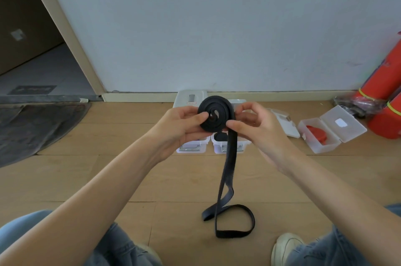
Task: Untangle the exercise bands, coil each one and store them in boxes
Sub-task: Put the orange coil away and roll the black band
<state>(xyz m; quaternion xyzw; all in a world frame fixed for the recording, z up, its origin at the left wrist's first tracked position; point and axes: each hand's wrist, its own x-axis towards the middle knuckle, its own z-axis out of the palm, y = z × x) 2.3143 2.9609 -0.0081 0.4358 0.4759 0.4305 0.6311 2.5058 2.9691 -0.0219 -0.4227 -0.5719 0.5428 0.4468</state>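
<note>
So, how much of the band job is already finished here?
Done: a red band lies coiled in the open box on the right. In hand: the left hand and right hand are coiling the black band. Left: its tail lies loose on the floor; boxing follows.

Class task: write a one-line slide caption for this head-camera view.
Both hands, left and right, coil a black exercise band above open storage boxes; its tail trails on the floor.
</note>
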